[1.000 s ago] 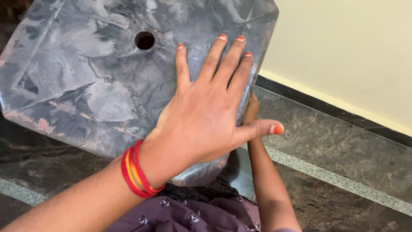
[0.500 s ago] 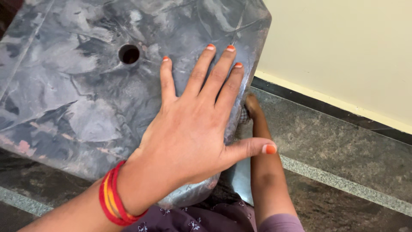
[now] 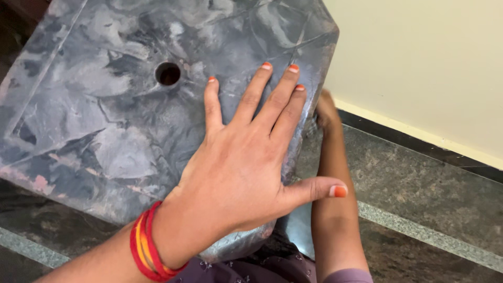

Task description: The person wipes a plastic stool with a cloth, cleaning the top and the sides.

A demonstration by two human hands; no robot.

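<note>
Here, in the head view, 1 stool (image 3: 105, 120) of mottled grey and black plastic shows its flat square seat, with pinkish worn patches along the near edge and 1 round hole (image 3: 168, 74) just beyond the fingertips. The left hand (image 3: 241, 162) lies spread flat, palm down, on the seat's right part, thumb sticking out past the edge, gripping nothing; 1 stack of red and yellow bangles (image 3: 149, 246) circles its wrist. The right hand (image 3: 326, 111) reaches down beside the stool's right edge; I cannot tell whether its fingers are closed. Under both hands lies a dark stone floor (image 3: 419, 183).
</note>
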